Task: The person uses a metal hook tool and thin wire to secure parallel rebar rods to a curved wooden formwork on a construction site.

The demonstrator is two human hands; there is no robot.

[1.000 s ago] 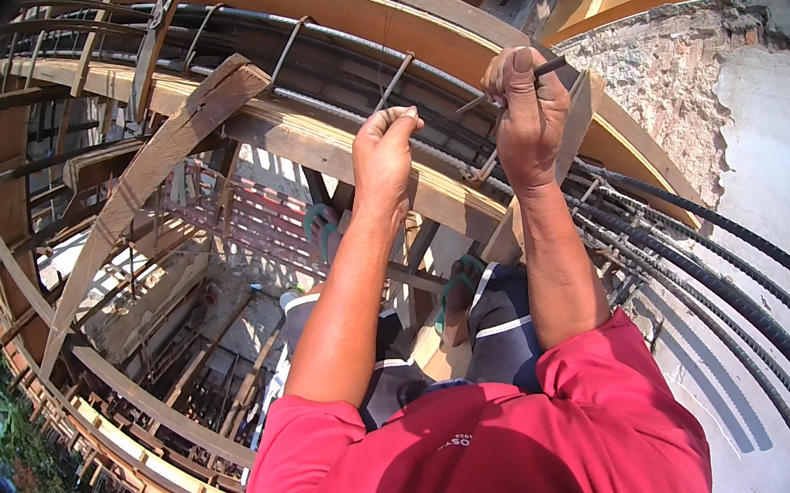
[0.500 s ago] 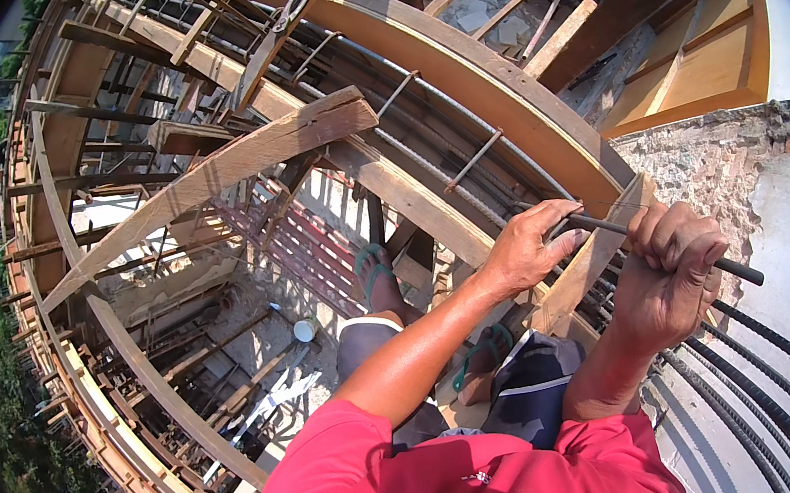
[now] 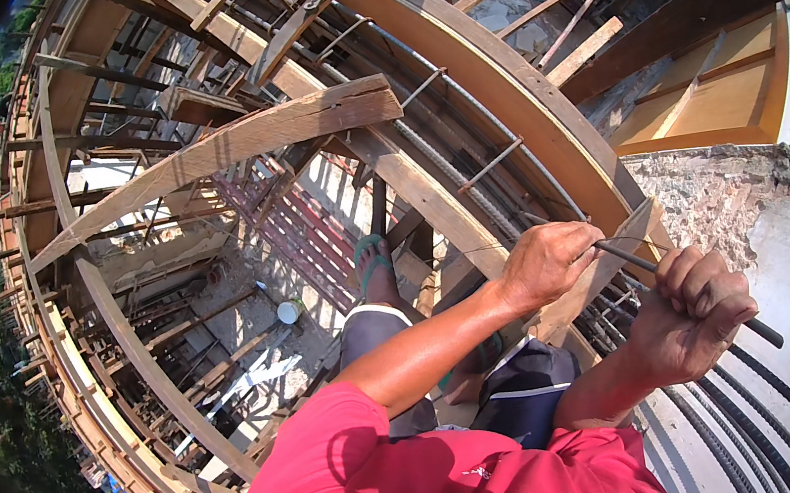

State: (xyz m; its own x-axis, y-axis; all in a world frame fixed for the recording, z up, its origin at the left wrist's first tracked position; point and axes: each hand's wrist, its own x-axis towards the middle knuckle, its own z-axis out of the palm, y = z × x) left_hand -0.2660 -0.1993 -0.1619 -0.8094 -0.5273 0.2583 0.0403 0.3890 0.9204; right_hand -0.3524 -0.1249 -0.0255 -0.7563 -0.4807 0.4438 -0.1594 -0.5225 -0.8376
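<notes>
A dark metal rod [image 3: 632, 257] slants across the corner of the timber formwork. My right hand [image 3: 691, 315] is wrapped round its lower part, and the rod's end sticks out beyond the fist. At the upper end, my left hand [image 3: 551, 264] is closed with its fingertips on the rod; the tip is hidden. A thin wire [image 3: 649, 241] loops beside the rod near my left fingers, and more fine wire shows on the other side of that hand. Beneath both hands lies a wooden board [image 3: 588, 289] at the formwork's end.
Curved formwork [image 3: 540, 133] holds long steel bars with stirrups [image 3: 492, 164]. Ribbed bars [image 3: 773, 386] stick out at lower right, beside a broken masonry wall [image 3: 708, 195]. A curved plank [image 3: 214, 161] crosses at left. Below are a white bucket [image 3: 290, 311] and scattered timber.
Both hands and the rod have shifted slightly right and down in the picture as the view moved. My left fingers have closed further over the rod's upper end.
</notes>
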